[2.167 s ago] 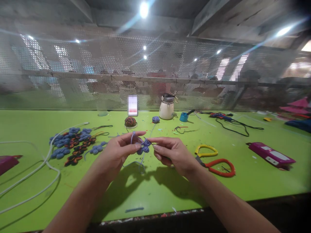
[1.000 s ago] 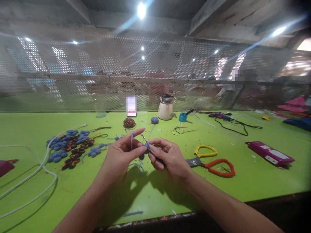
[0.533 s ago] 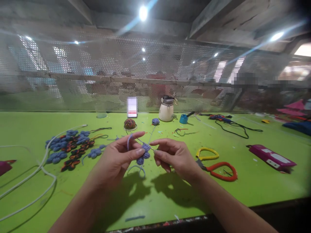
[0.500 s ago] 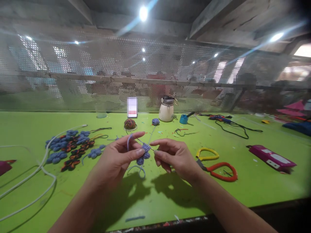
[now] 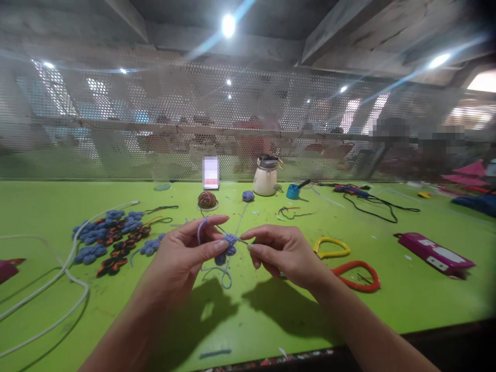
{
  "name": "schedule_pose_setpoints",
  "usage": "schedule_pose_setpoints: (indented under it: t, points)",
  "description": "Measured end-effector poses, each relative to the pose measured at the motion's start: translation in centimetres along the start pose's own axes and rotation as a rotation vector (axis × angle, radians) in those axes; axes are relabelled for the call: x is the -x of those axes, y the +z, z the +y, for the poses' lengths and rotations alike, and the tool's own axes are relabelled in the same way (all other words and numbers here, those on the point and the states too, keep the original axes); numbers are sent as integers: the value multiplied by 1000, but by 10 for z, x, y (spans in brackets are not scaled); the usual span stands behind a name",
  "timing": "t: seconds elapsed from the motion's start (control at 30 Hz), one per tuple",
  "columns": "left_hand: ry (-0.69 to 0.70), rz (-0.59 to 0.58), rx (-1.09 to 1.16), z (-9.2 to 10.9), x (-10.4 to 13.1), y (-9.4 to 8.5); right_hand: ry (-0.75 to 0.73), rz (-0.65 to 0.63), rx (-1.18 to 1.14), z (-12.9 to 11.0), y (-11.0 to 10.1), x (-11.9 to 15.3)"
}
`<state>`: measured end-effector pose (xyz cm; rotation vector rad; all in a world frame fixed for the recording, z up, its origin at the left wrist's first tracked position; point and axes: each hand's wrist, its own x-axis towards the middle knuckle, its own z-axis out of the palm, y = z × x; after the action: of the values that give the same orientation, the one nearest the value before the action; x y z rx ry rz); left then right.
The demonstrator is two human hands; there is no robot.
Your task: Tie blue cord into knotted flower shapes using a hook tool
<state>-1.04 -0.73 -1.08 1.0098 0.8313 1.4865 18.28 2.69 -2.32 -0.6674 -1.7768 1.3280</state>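
Between the thumb and fingers of my left hand is a small blue-purple crochet piece with rounded petals. A strand of the same yarn loops over my raised left index finger, and a loose tail curls below the piece. My right hand pinches a thin crochet hook, whose tip reaches into the top of the piece. From there a strand runs up to a small purple yarn ball. At the left lie several blue crochet flowers and dark orange-and-black ones.
Scissors with yellow and red handles lie beside my right forearm. Farther back stand a multicoloured yarn ball, a phone, a cream jar and a blue pot. A white cable crosses the left; a magenta box sits right.
The crochet piece has tilted and shifted slightly left and down with my left hand. The hook has drawn a little to the right, with more of it showing.
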Motion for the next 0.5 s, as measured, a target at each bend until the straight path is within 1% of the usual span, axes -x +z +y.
schedule_pose_setpoints:
  t: [0.37, 0.5]
  points:
    - [31, -1, -84, 0, 0, 1, -144, 53, 254, -2, 0, 2]
    - [38, -1, -94, -1, -1, 0, -170, 50, 311, -3, -2, 3]
